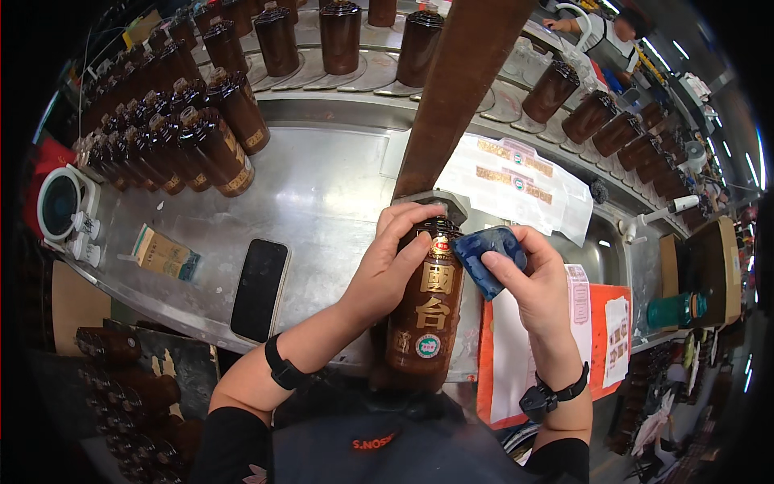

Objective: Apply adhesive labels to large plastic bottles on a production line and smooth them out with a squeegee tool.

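Observation:
A brown glossy bottle point(425, 319) with gold characters and a small round white-and-green emblem leans in front of me, its neck pointing away. My left hand point(390, 260) is closed around its shoulder, with fingers over the neck. In my right hand point(534, 284) is a small dark blue, shiny flat pad point(493, 256), pinched between thumb and fingers. The pad's left edge is at the bottle's upper right side; whether they touch I cannot tell. The bottle's underside is hidden.
Decal sheets point(516, 181) lie beyond the bottle, beside a brown post point(451, 89). A phone point(260, 290) rests left on the metal table point(310, 173). Grouped brown bottles point(218, 149) stand at left; more ride a conveyor point(355, 79). Right are an orange folder point(603, 298) and sink point(601, 242).

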Action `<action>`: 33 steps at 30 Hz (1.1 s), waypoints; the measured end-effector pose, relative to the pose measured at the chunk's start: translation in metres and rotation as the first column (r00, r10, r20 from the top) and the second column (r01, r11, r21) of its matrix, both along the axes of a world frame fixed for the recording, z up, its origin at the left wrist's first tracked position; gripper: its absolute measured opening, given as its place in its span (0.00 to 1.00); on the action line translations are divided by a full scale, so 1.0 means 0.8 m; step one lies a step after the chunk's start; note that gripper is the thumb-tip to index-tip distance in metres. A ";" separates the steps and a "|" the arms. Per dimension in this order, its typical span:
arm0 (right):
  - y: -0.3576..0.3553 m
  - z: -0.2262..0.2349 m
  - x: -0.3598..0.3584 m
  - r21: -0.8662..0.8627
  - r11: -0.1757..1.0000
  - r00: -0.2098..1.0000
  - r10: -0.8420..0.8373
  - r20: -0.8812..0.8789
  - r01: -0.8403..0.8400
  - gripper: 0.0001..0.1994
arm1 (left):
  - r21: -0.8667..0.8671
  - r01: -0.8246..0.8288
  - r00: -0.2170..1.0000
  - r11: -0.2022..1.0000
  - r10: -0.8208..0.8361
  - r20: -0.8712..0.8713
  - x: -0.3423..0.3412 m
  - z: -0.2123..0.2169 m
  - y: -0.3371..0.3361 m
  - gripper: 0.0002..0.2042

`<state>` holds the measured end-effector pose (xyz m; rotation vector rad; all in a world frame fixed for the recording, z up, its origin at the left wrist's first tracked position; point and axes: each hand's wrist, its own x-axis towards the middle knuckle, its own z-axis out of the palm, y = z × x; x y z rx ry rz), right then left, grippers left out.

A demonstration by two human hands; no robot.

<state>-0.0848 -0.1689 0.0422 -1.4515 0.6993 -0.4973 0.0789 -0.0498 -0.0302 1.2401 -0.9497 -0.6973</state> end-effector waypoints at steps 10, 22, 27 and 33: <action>-0.017 0.013 0.024 -0.742 0.657 0.991 0.066 -0.118 -0.132 0.10 | 0.036 0.121 0.854 0.992 -0.086 -0.513 -0.009 -0.017 0.004 0.20; 0.003 0.020 0.013 -0.934 0.195 0.947 0.183 -0.265 -0.299 0.23 | 0.058 0.193 0.891 0.979 -0.150 -0.429 -0.001 -0.014 0.007 0.19; 0.001 0.018 0.018 -0.955 0.127 0.954 0.167 -0.247 -0.270 0.24 | 0.033 0.192 0.851 0.981 -0.150 -0.503 0.000 -0.017 0.007 0.19; -0.005 0.020 0.023 -0.959 0.110 0.956 0.167 -0.242 -0.262 0.23 | 0.020 0.180 0.866 0.983 -0.149 -0.478 -0.001 -0.017 0.007 0.20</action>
